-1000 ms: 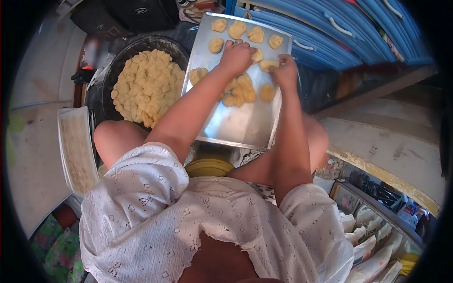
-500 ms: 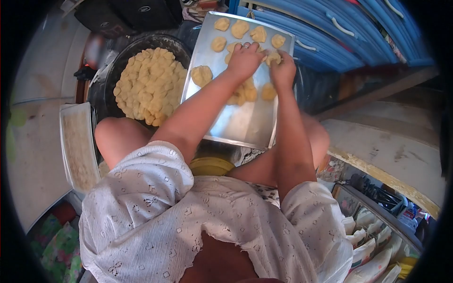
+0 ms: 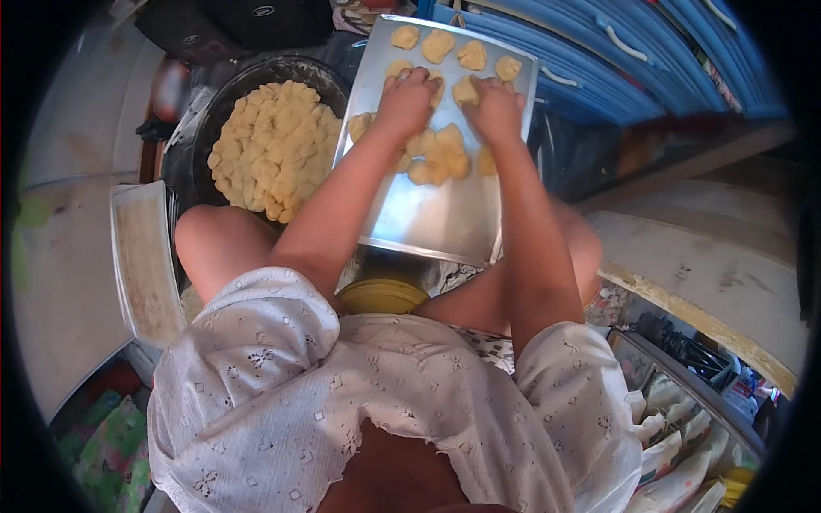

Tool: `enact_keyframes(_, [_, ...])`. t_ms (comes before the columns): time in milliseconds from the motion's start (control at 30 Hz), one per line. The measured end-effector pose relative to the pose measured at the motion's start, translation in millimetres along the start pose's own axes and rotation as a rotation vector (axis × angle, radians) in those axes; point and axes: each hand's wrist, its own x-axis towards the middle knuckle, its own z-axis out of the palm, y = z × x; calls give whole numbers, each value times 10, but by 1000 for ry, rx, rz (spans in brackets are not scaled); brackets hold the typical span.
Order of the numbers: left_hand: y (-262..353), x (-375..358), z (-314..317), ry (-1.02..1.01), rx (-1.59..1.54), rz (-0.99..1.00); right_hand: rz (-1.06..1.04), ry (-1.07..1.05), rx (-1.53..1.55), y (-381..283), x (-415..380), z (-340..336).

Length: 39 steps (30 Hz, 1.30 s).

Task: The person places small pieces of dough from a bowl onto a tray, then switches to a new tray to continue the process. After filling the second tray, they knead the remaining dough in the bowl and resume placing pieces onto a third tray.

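Observation:
Lumps of pale yellow dough lie on a shiny metal baking tray (image 3: 428, 227) across my lap. My left hand (image 3: 406, 101), palm down with a ring on one finger, has its fingers curled over a dough piece (image 3: 437, 89) in the second row; part of that piece is hidden. To its right, my right hand (image 3: 498, 109) grips another dough piece (image 3: 466, 91) between thumb and fingers at the tray's surface. A joined cluster of dough (image 3: 445, 156) sits below, between my forearms. Separate lumps (image 3: 438, 46) form a row along the far edge.
A dark round basin (image 3: 201, 120) heaped with dough pieces (image 3: 269, 150) stands left of the tray. Blue drawers (image 3: 581, 51) with white handles rise beyond it. A wooden board (image 3: 710, 274) is at right, and a yellow round object (image 3: 380, 297) shows under the tray's near edge.
My left hand has moved left and slightly nearer, uncovering more of the dough cluster. My right hand has shifted left with its dough piece, down to the tray.

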Motion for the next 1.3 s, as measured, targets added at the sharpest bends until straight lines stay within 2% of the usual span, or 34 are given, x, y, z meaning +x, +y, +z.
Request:
enact_keyframes(100, [-67,104,115,62,-30,81,43,-130,-135,-14,24,141])
enact_keyframes(233, [-75,157,125,74,-139,98,0,-86,-177,-128,-42,-12])
enact_keyframes(300, [-96,132,70,80,-166,98,122,-268,113,-204,-149,-93])
enact_keyframes(333, [-88,51,-26,145,-158,72,123,-275,109,-211,-240,-78])
enact_keyframes(367, [-80,-53,-127,206,-150,44,94,-391,149,-207,-359,-41])
enact_keyframes(400, [-72,-160,-268,167,-32,-71,65,-502,191,-212,-452,-31])
enact_keyframes(467, [-158,-395,-362,6,38,-280,116,-480,256,-238,-495,-98])
enact_keyframes(533, [-255,-587,-327,-67,-30,-286,39,-660,315,-146,-440,-117])
enact_keyframes(567, [-309,-647,-300,-131,-103,-288,72,-756,396,-106,-378,-123])
enact_keyframes(600, [-342,-681,-312,-127,-99,-288,67,-754,399,-125,-353,-101])
enact_keyframes(667, [-388,-725,-313,-218,-214,-300,295,-393,574,-155,-332,-49])
enact_keyframes(700, [-395,-727,-346,-217,-214,-298,284,-241,523,-138,-306,104])
enact_keyframes(733, [-394,-727,-399,-263,-226,-265,286,-240,522,-241,-302,125])
enact_keyframes(800, [-427,-734,-447,-310,-236,-229,270,32,612,-495,-291,208])
enact_keyframes(833, [-469,-706,-456,-314,-299,-269,310,-106,552,-585,-332,244])
enact_keyframes(900, [-530,-635,-454,-319,-360,-302,277,-151,475,-705,-430,246])
enact_keyframes(967, [-579,-584,-418,-120,-406,-362,241,-235,394,-702,-460,253])
enact_keyframes(1067, [-617,-518,-371,-72,-541,-418,221,-307,334,-810,-569,74])
enact_keyframes(1200, [-644,-545,-301,-34,-554,-378,150,-338,273,-792,-654,82])
enact_keyframes(1267, [-678,-615,-334,-96,-854,-510,323,-428,450,-765,-632,5])
enact_keyframes(1300, [-761,-631,-329,-93,-853,-511,321,-428,451,-721,-636,-15])
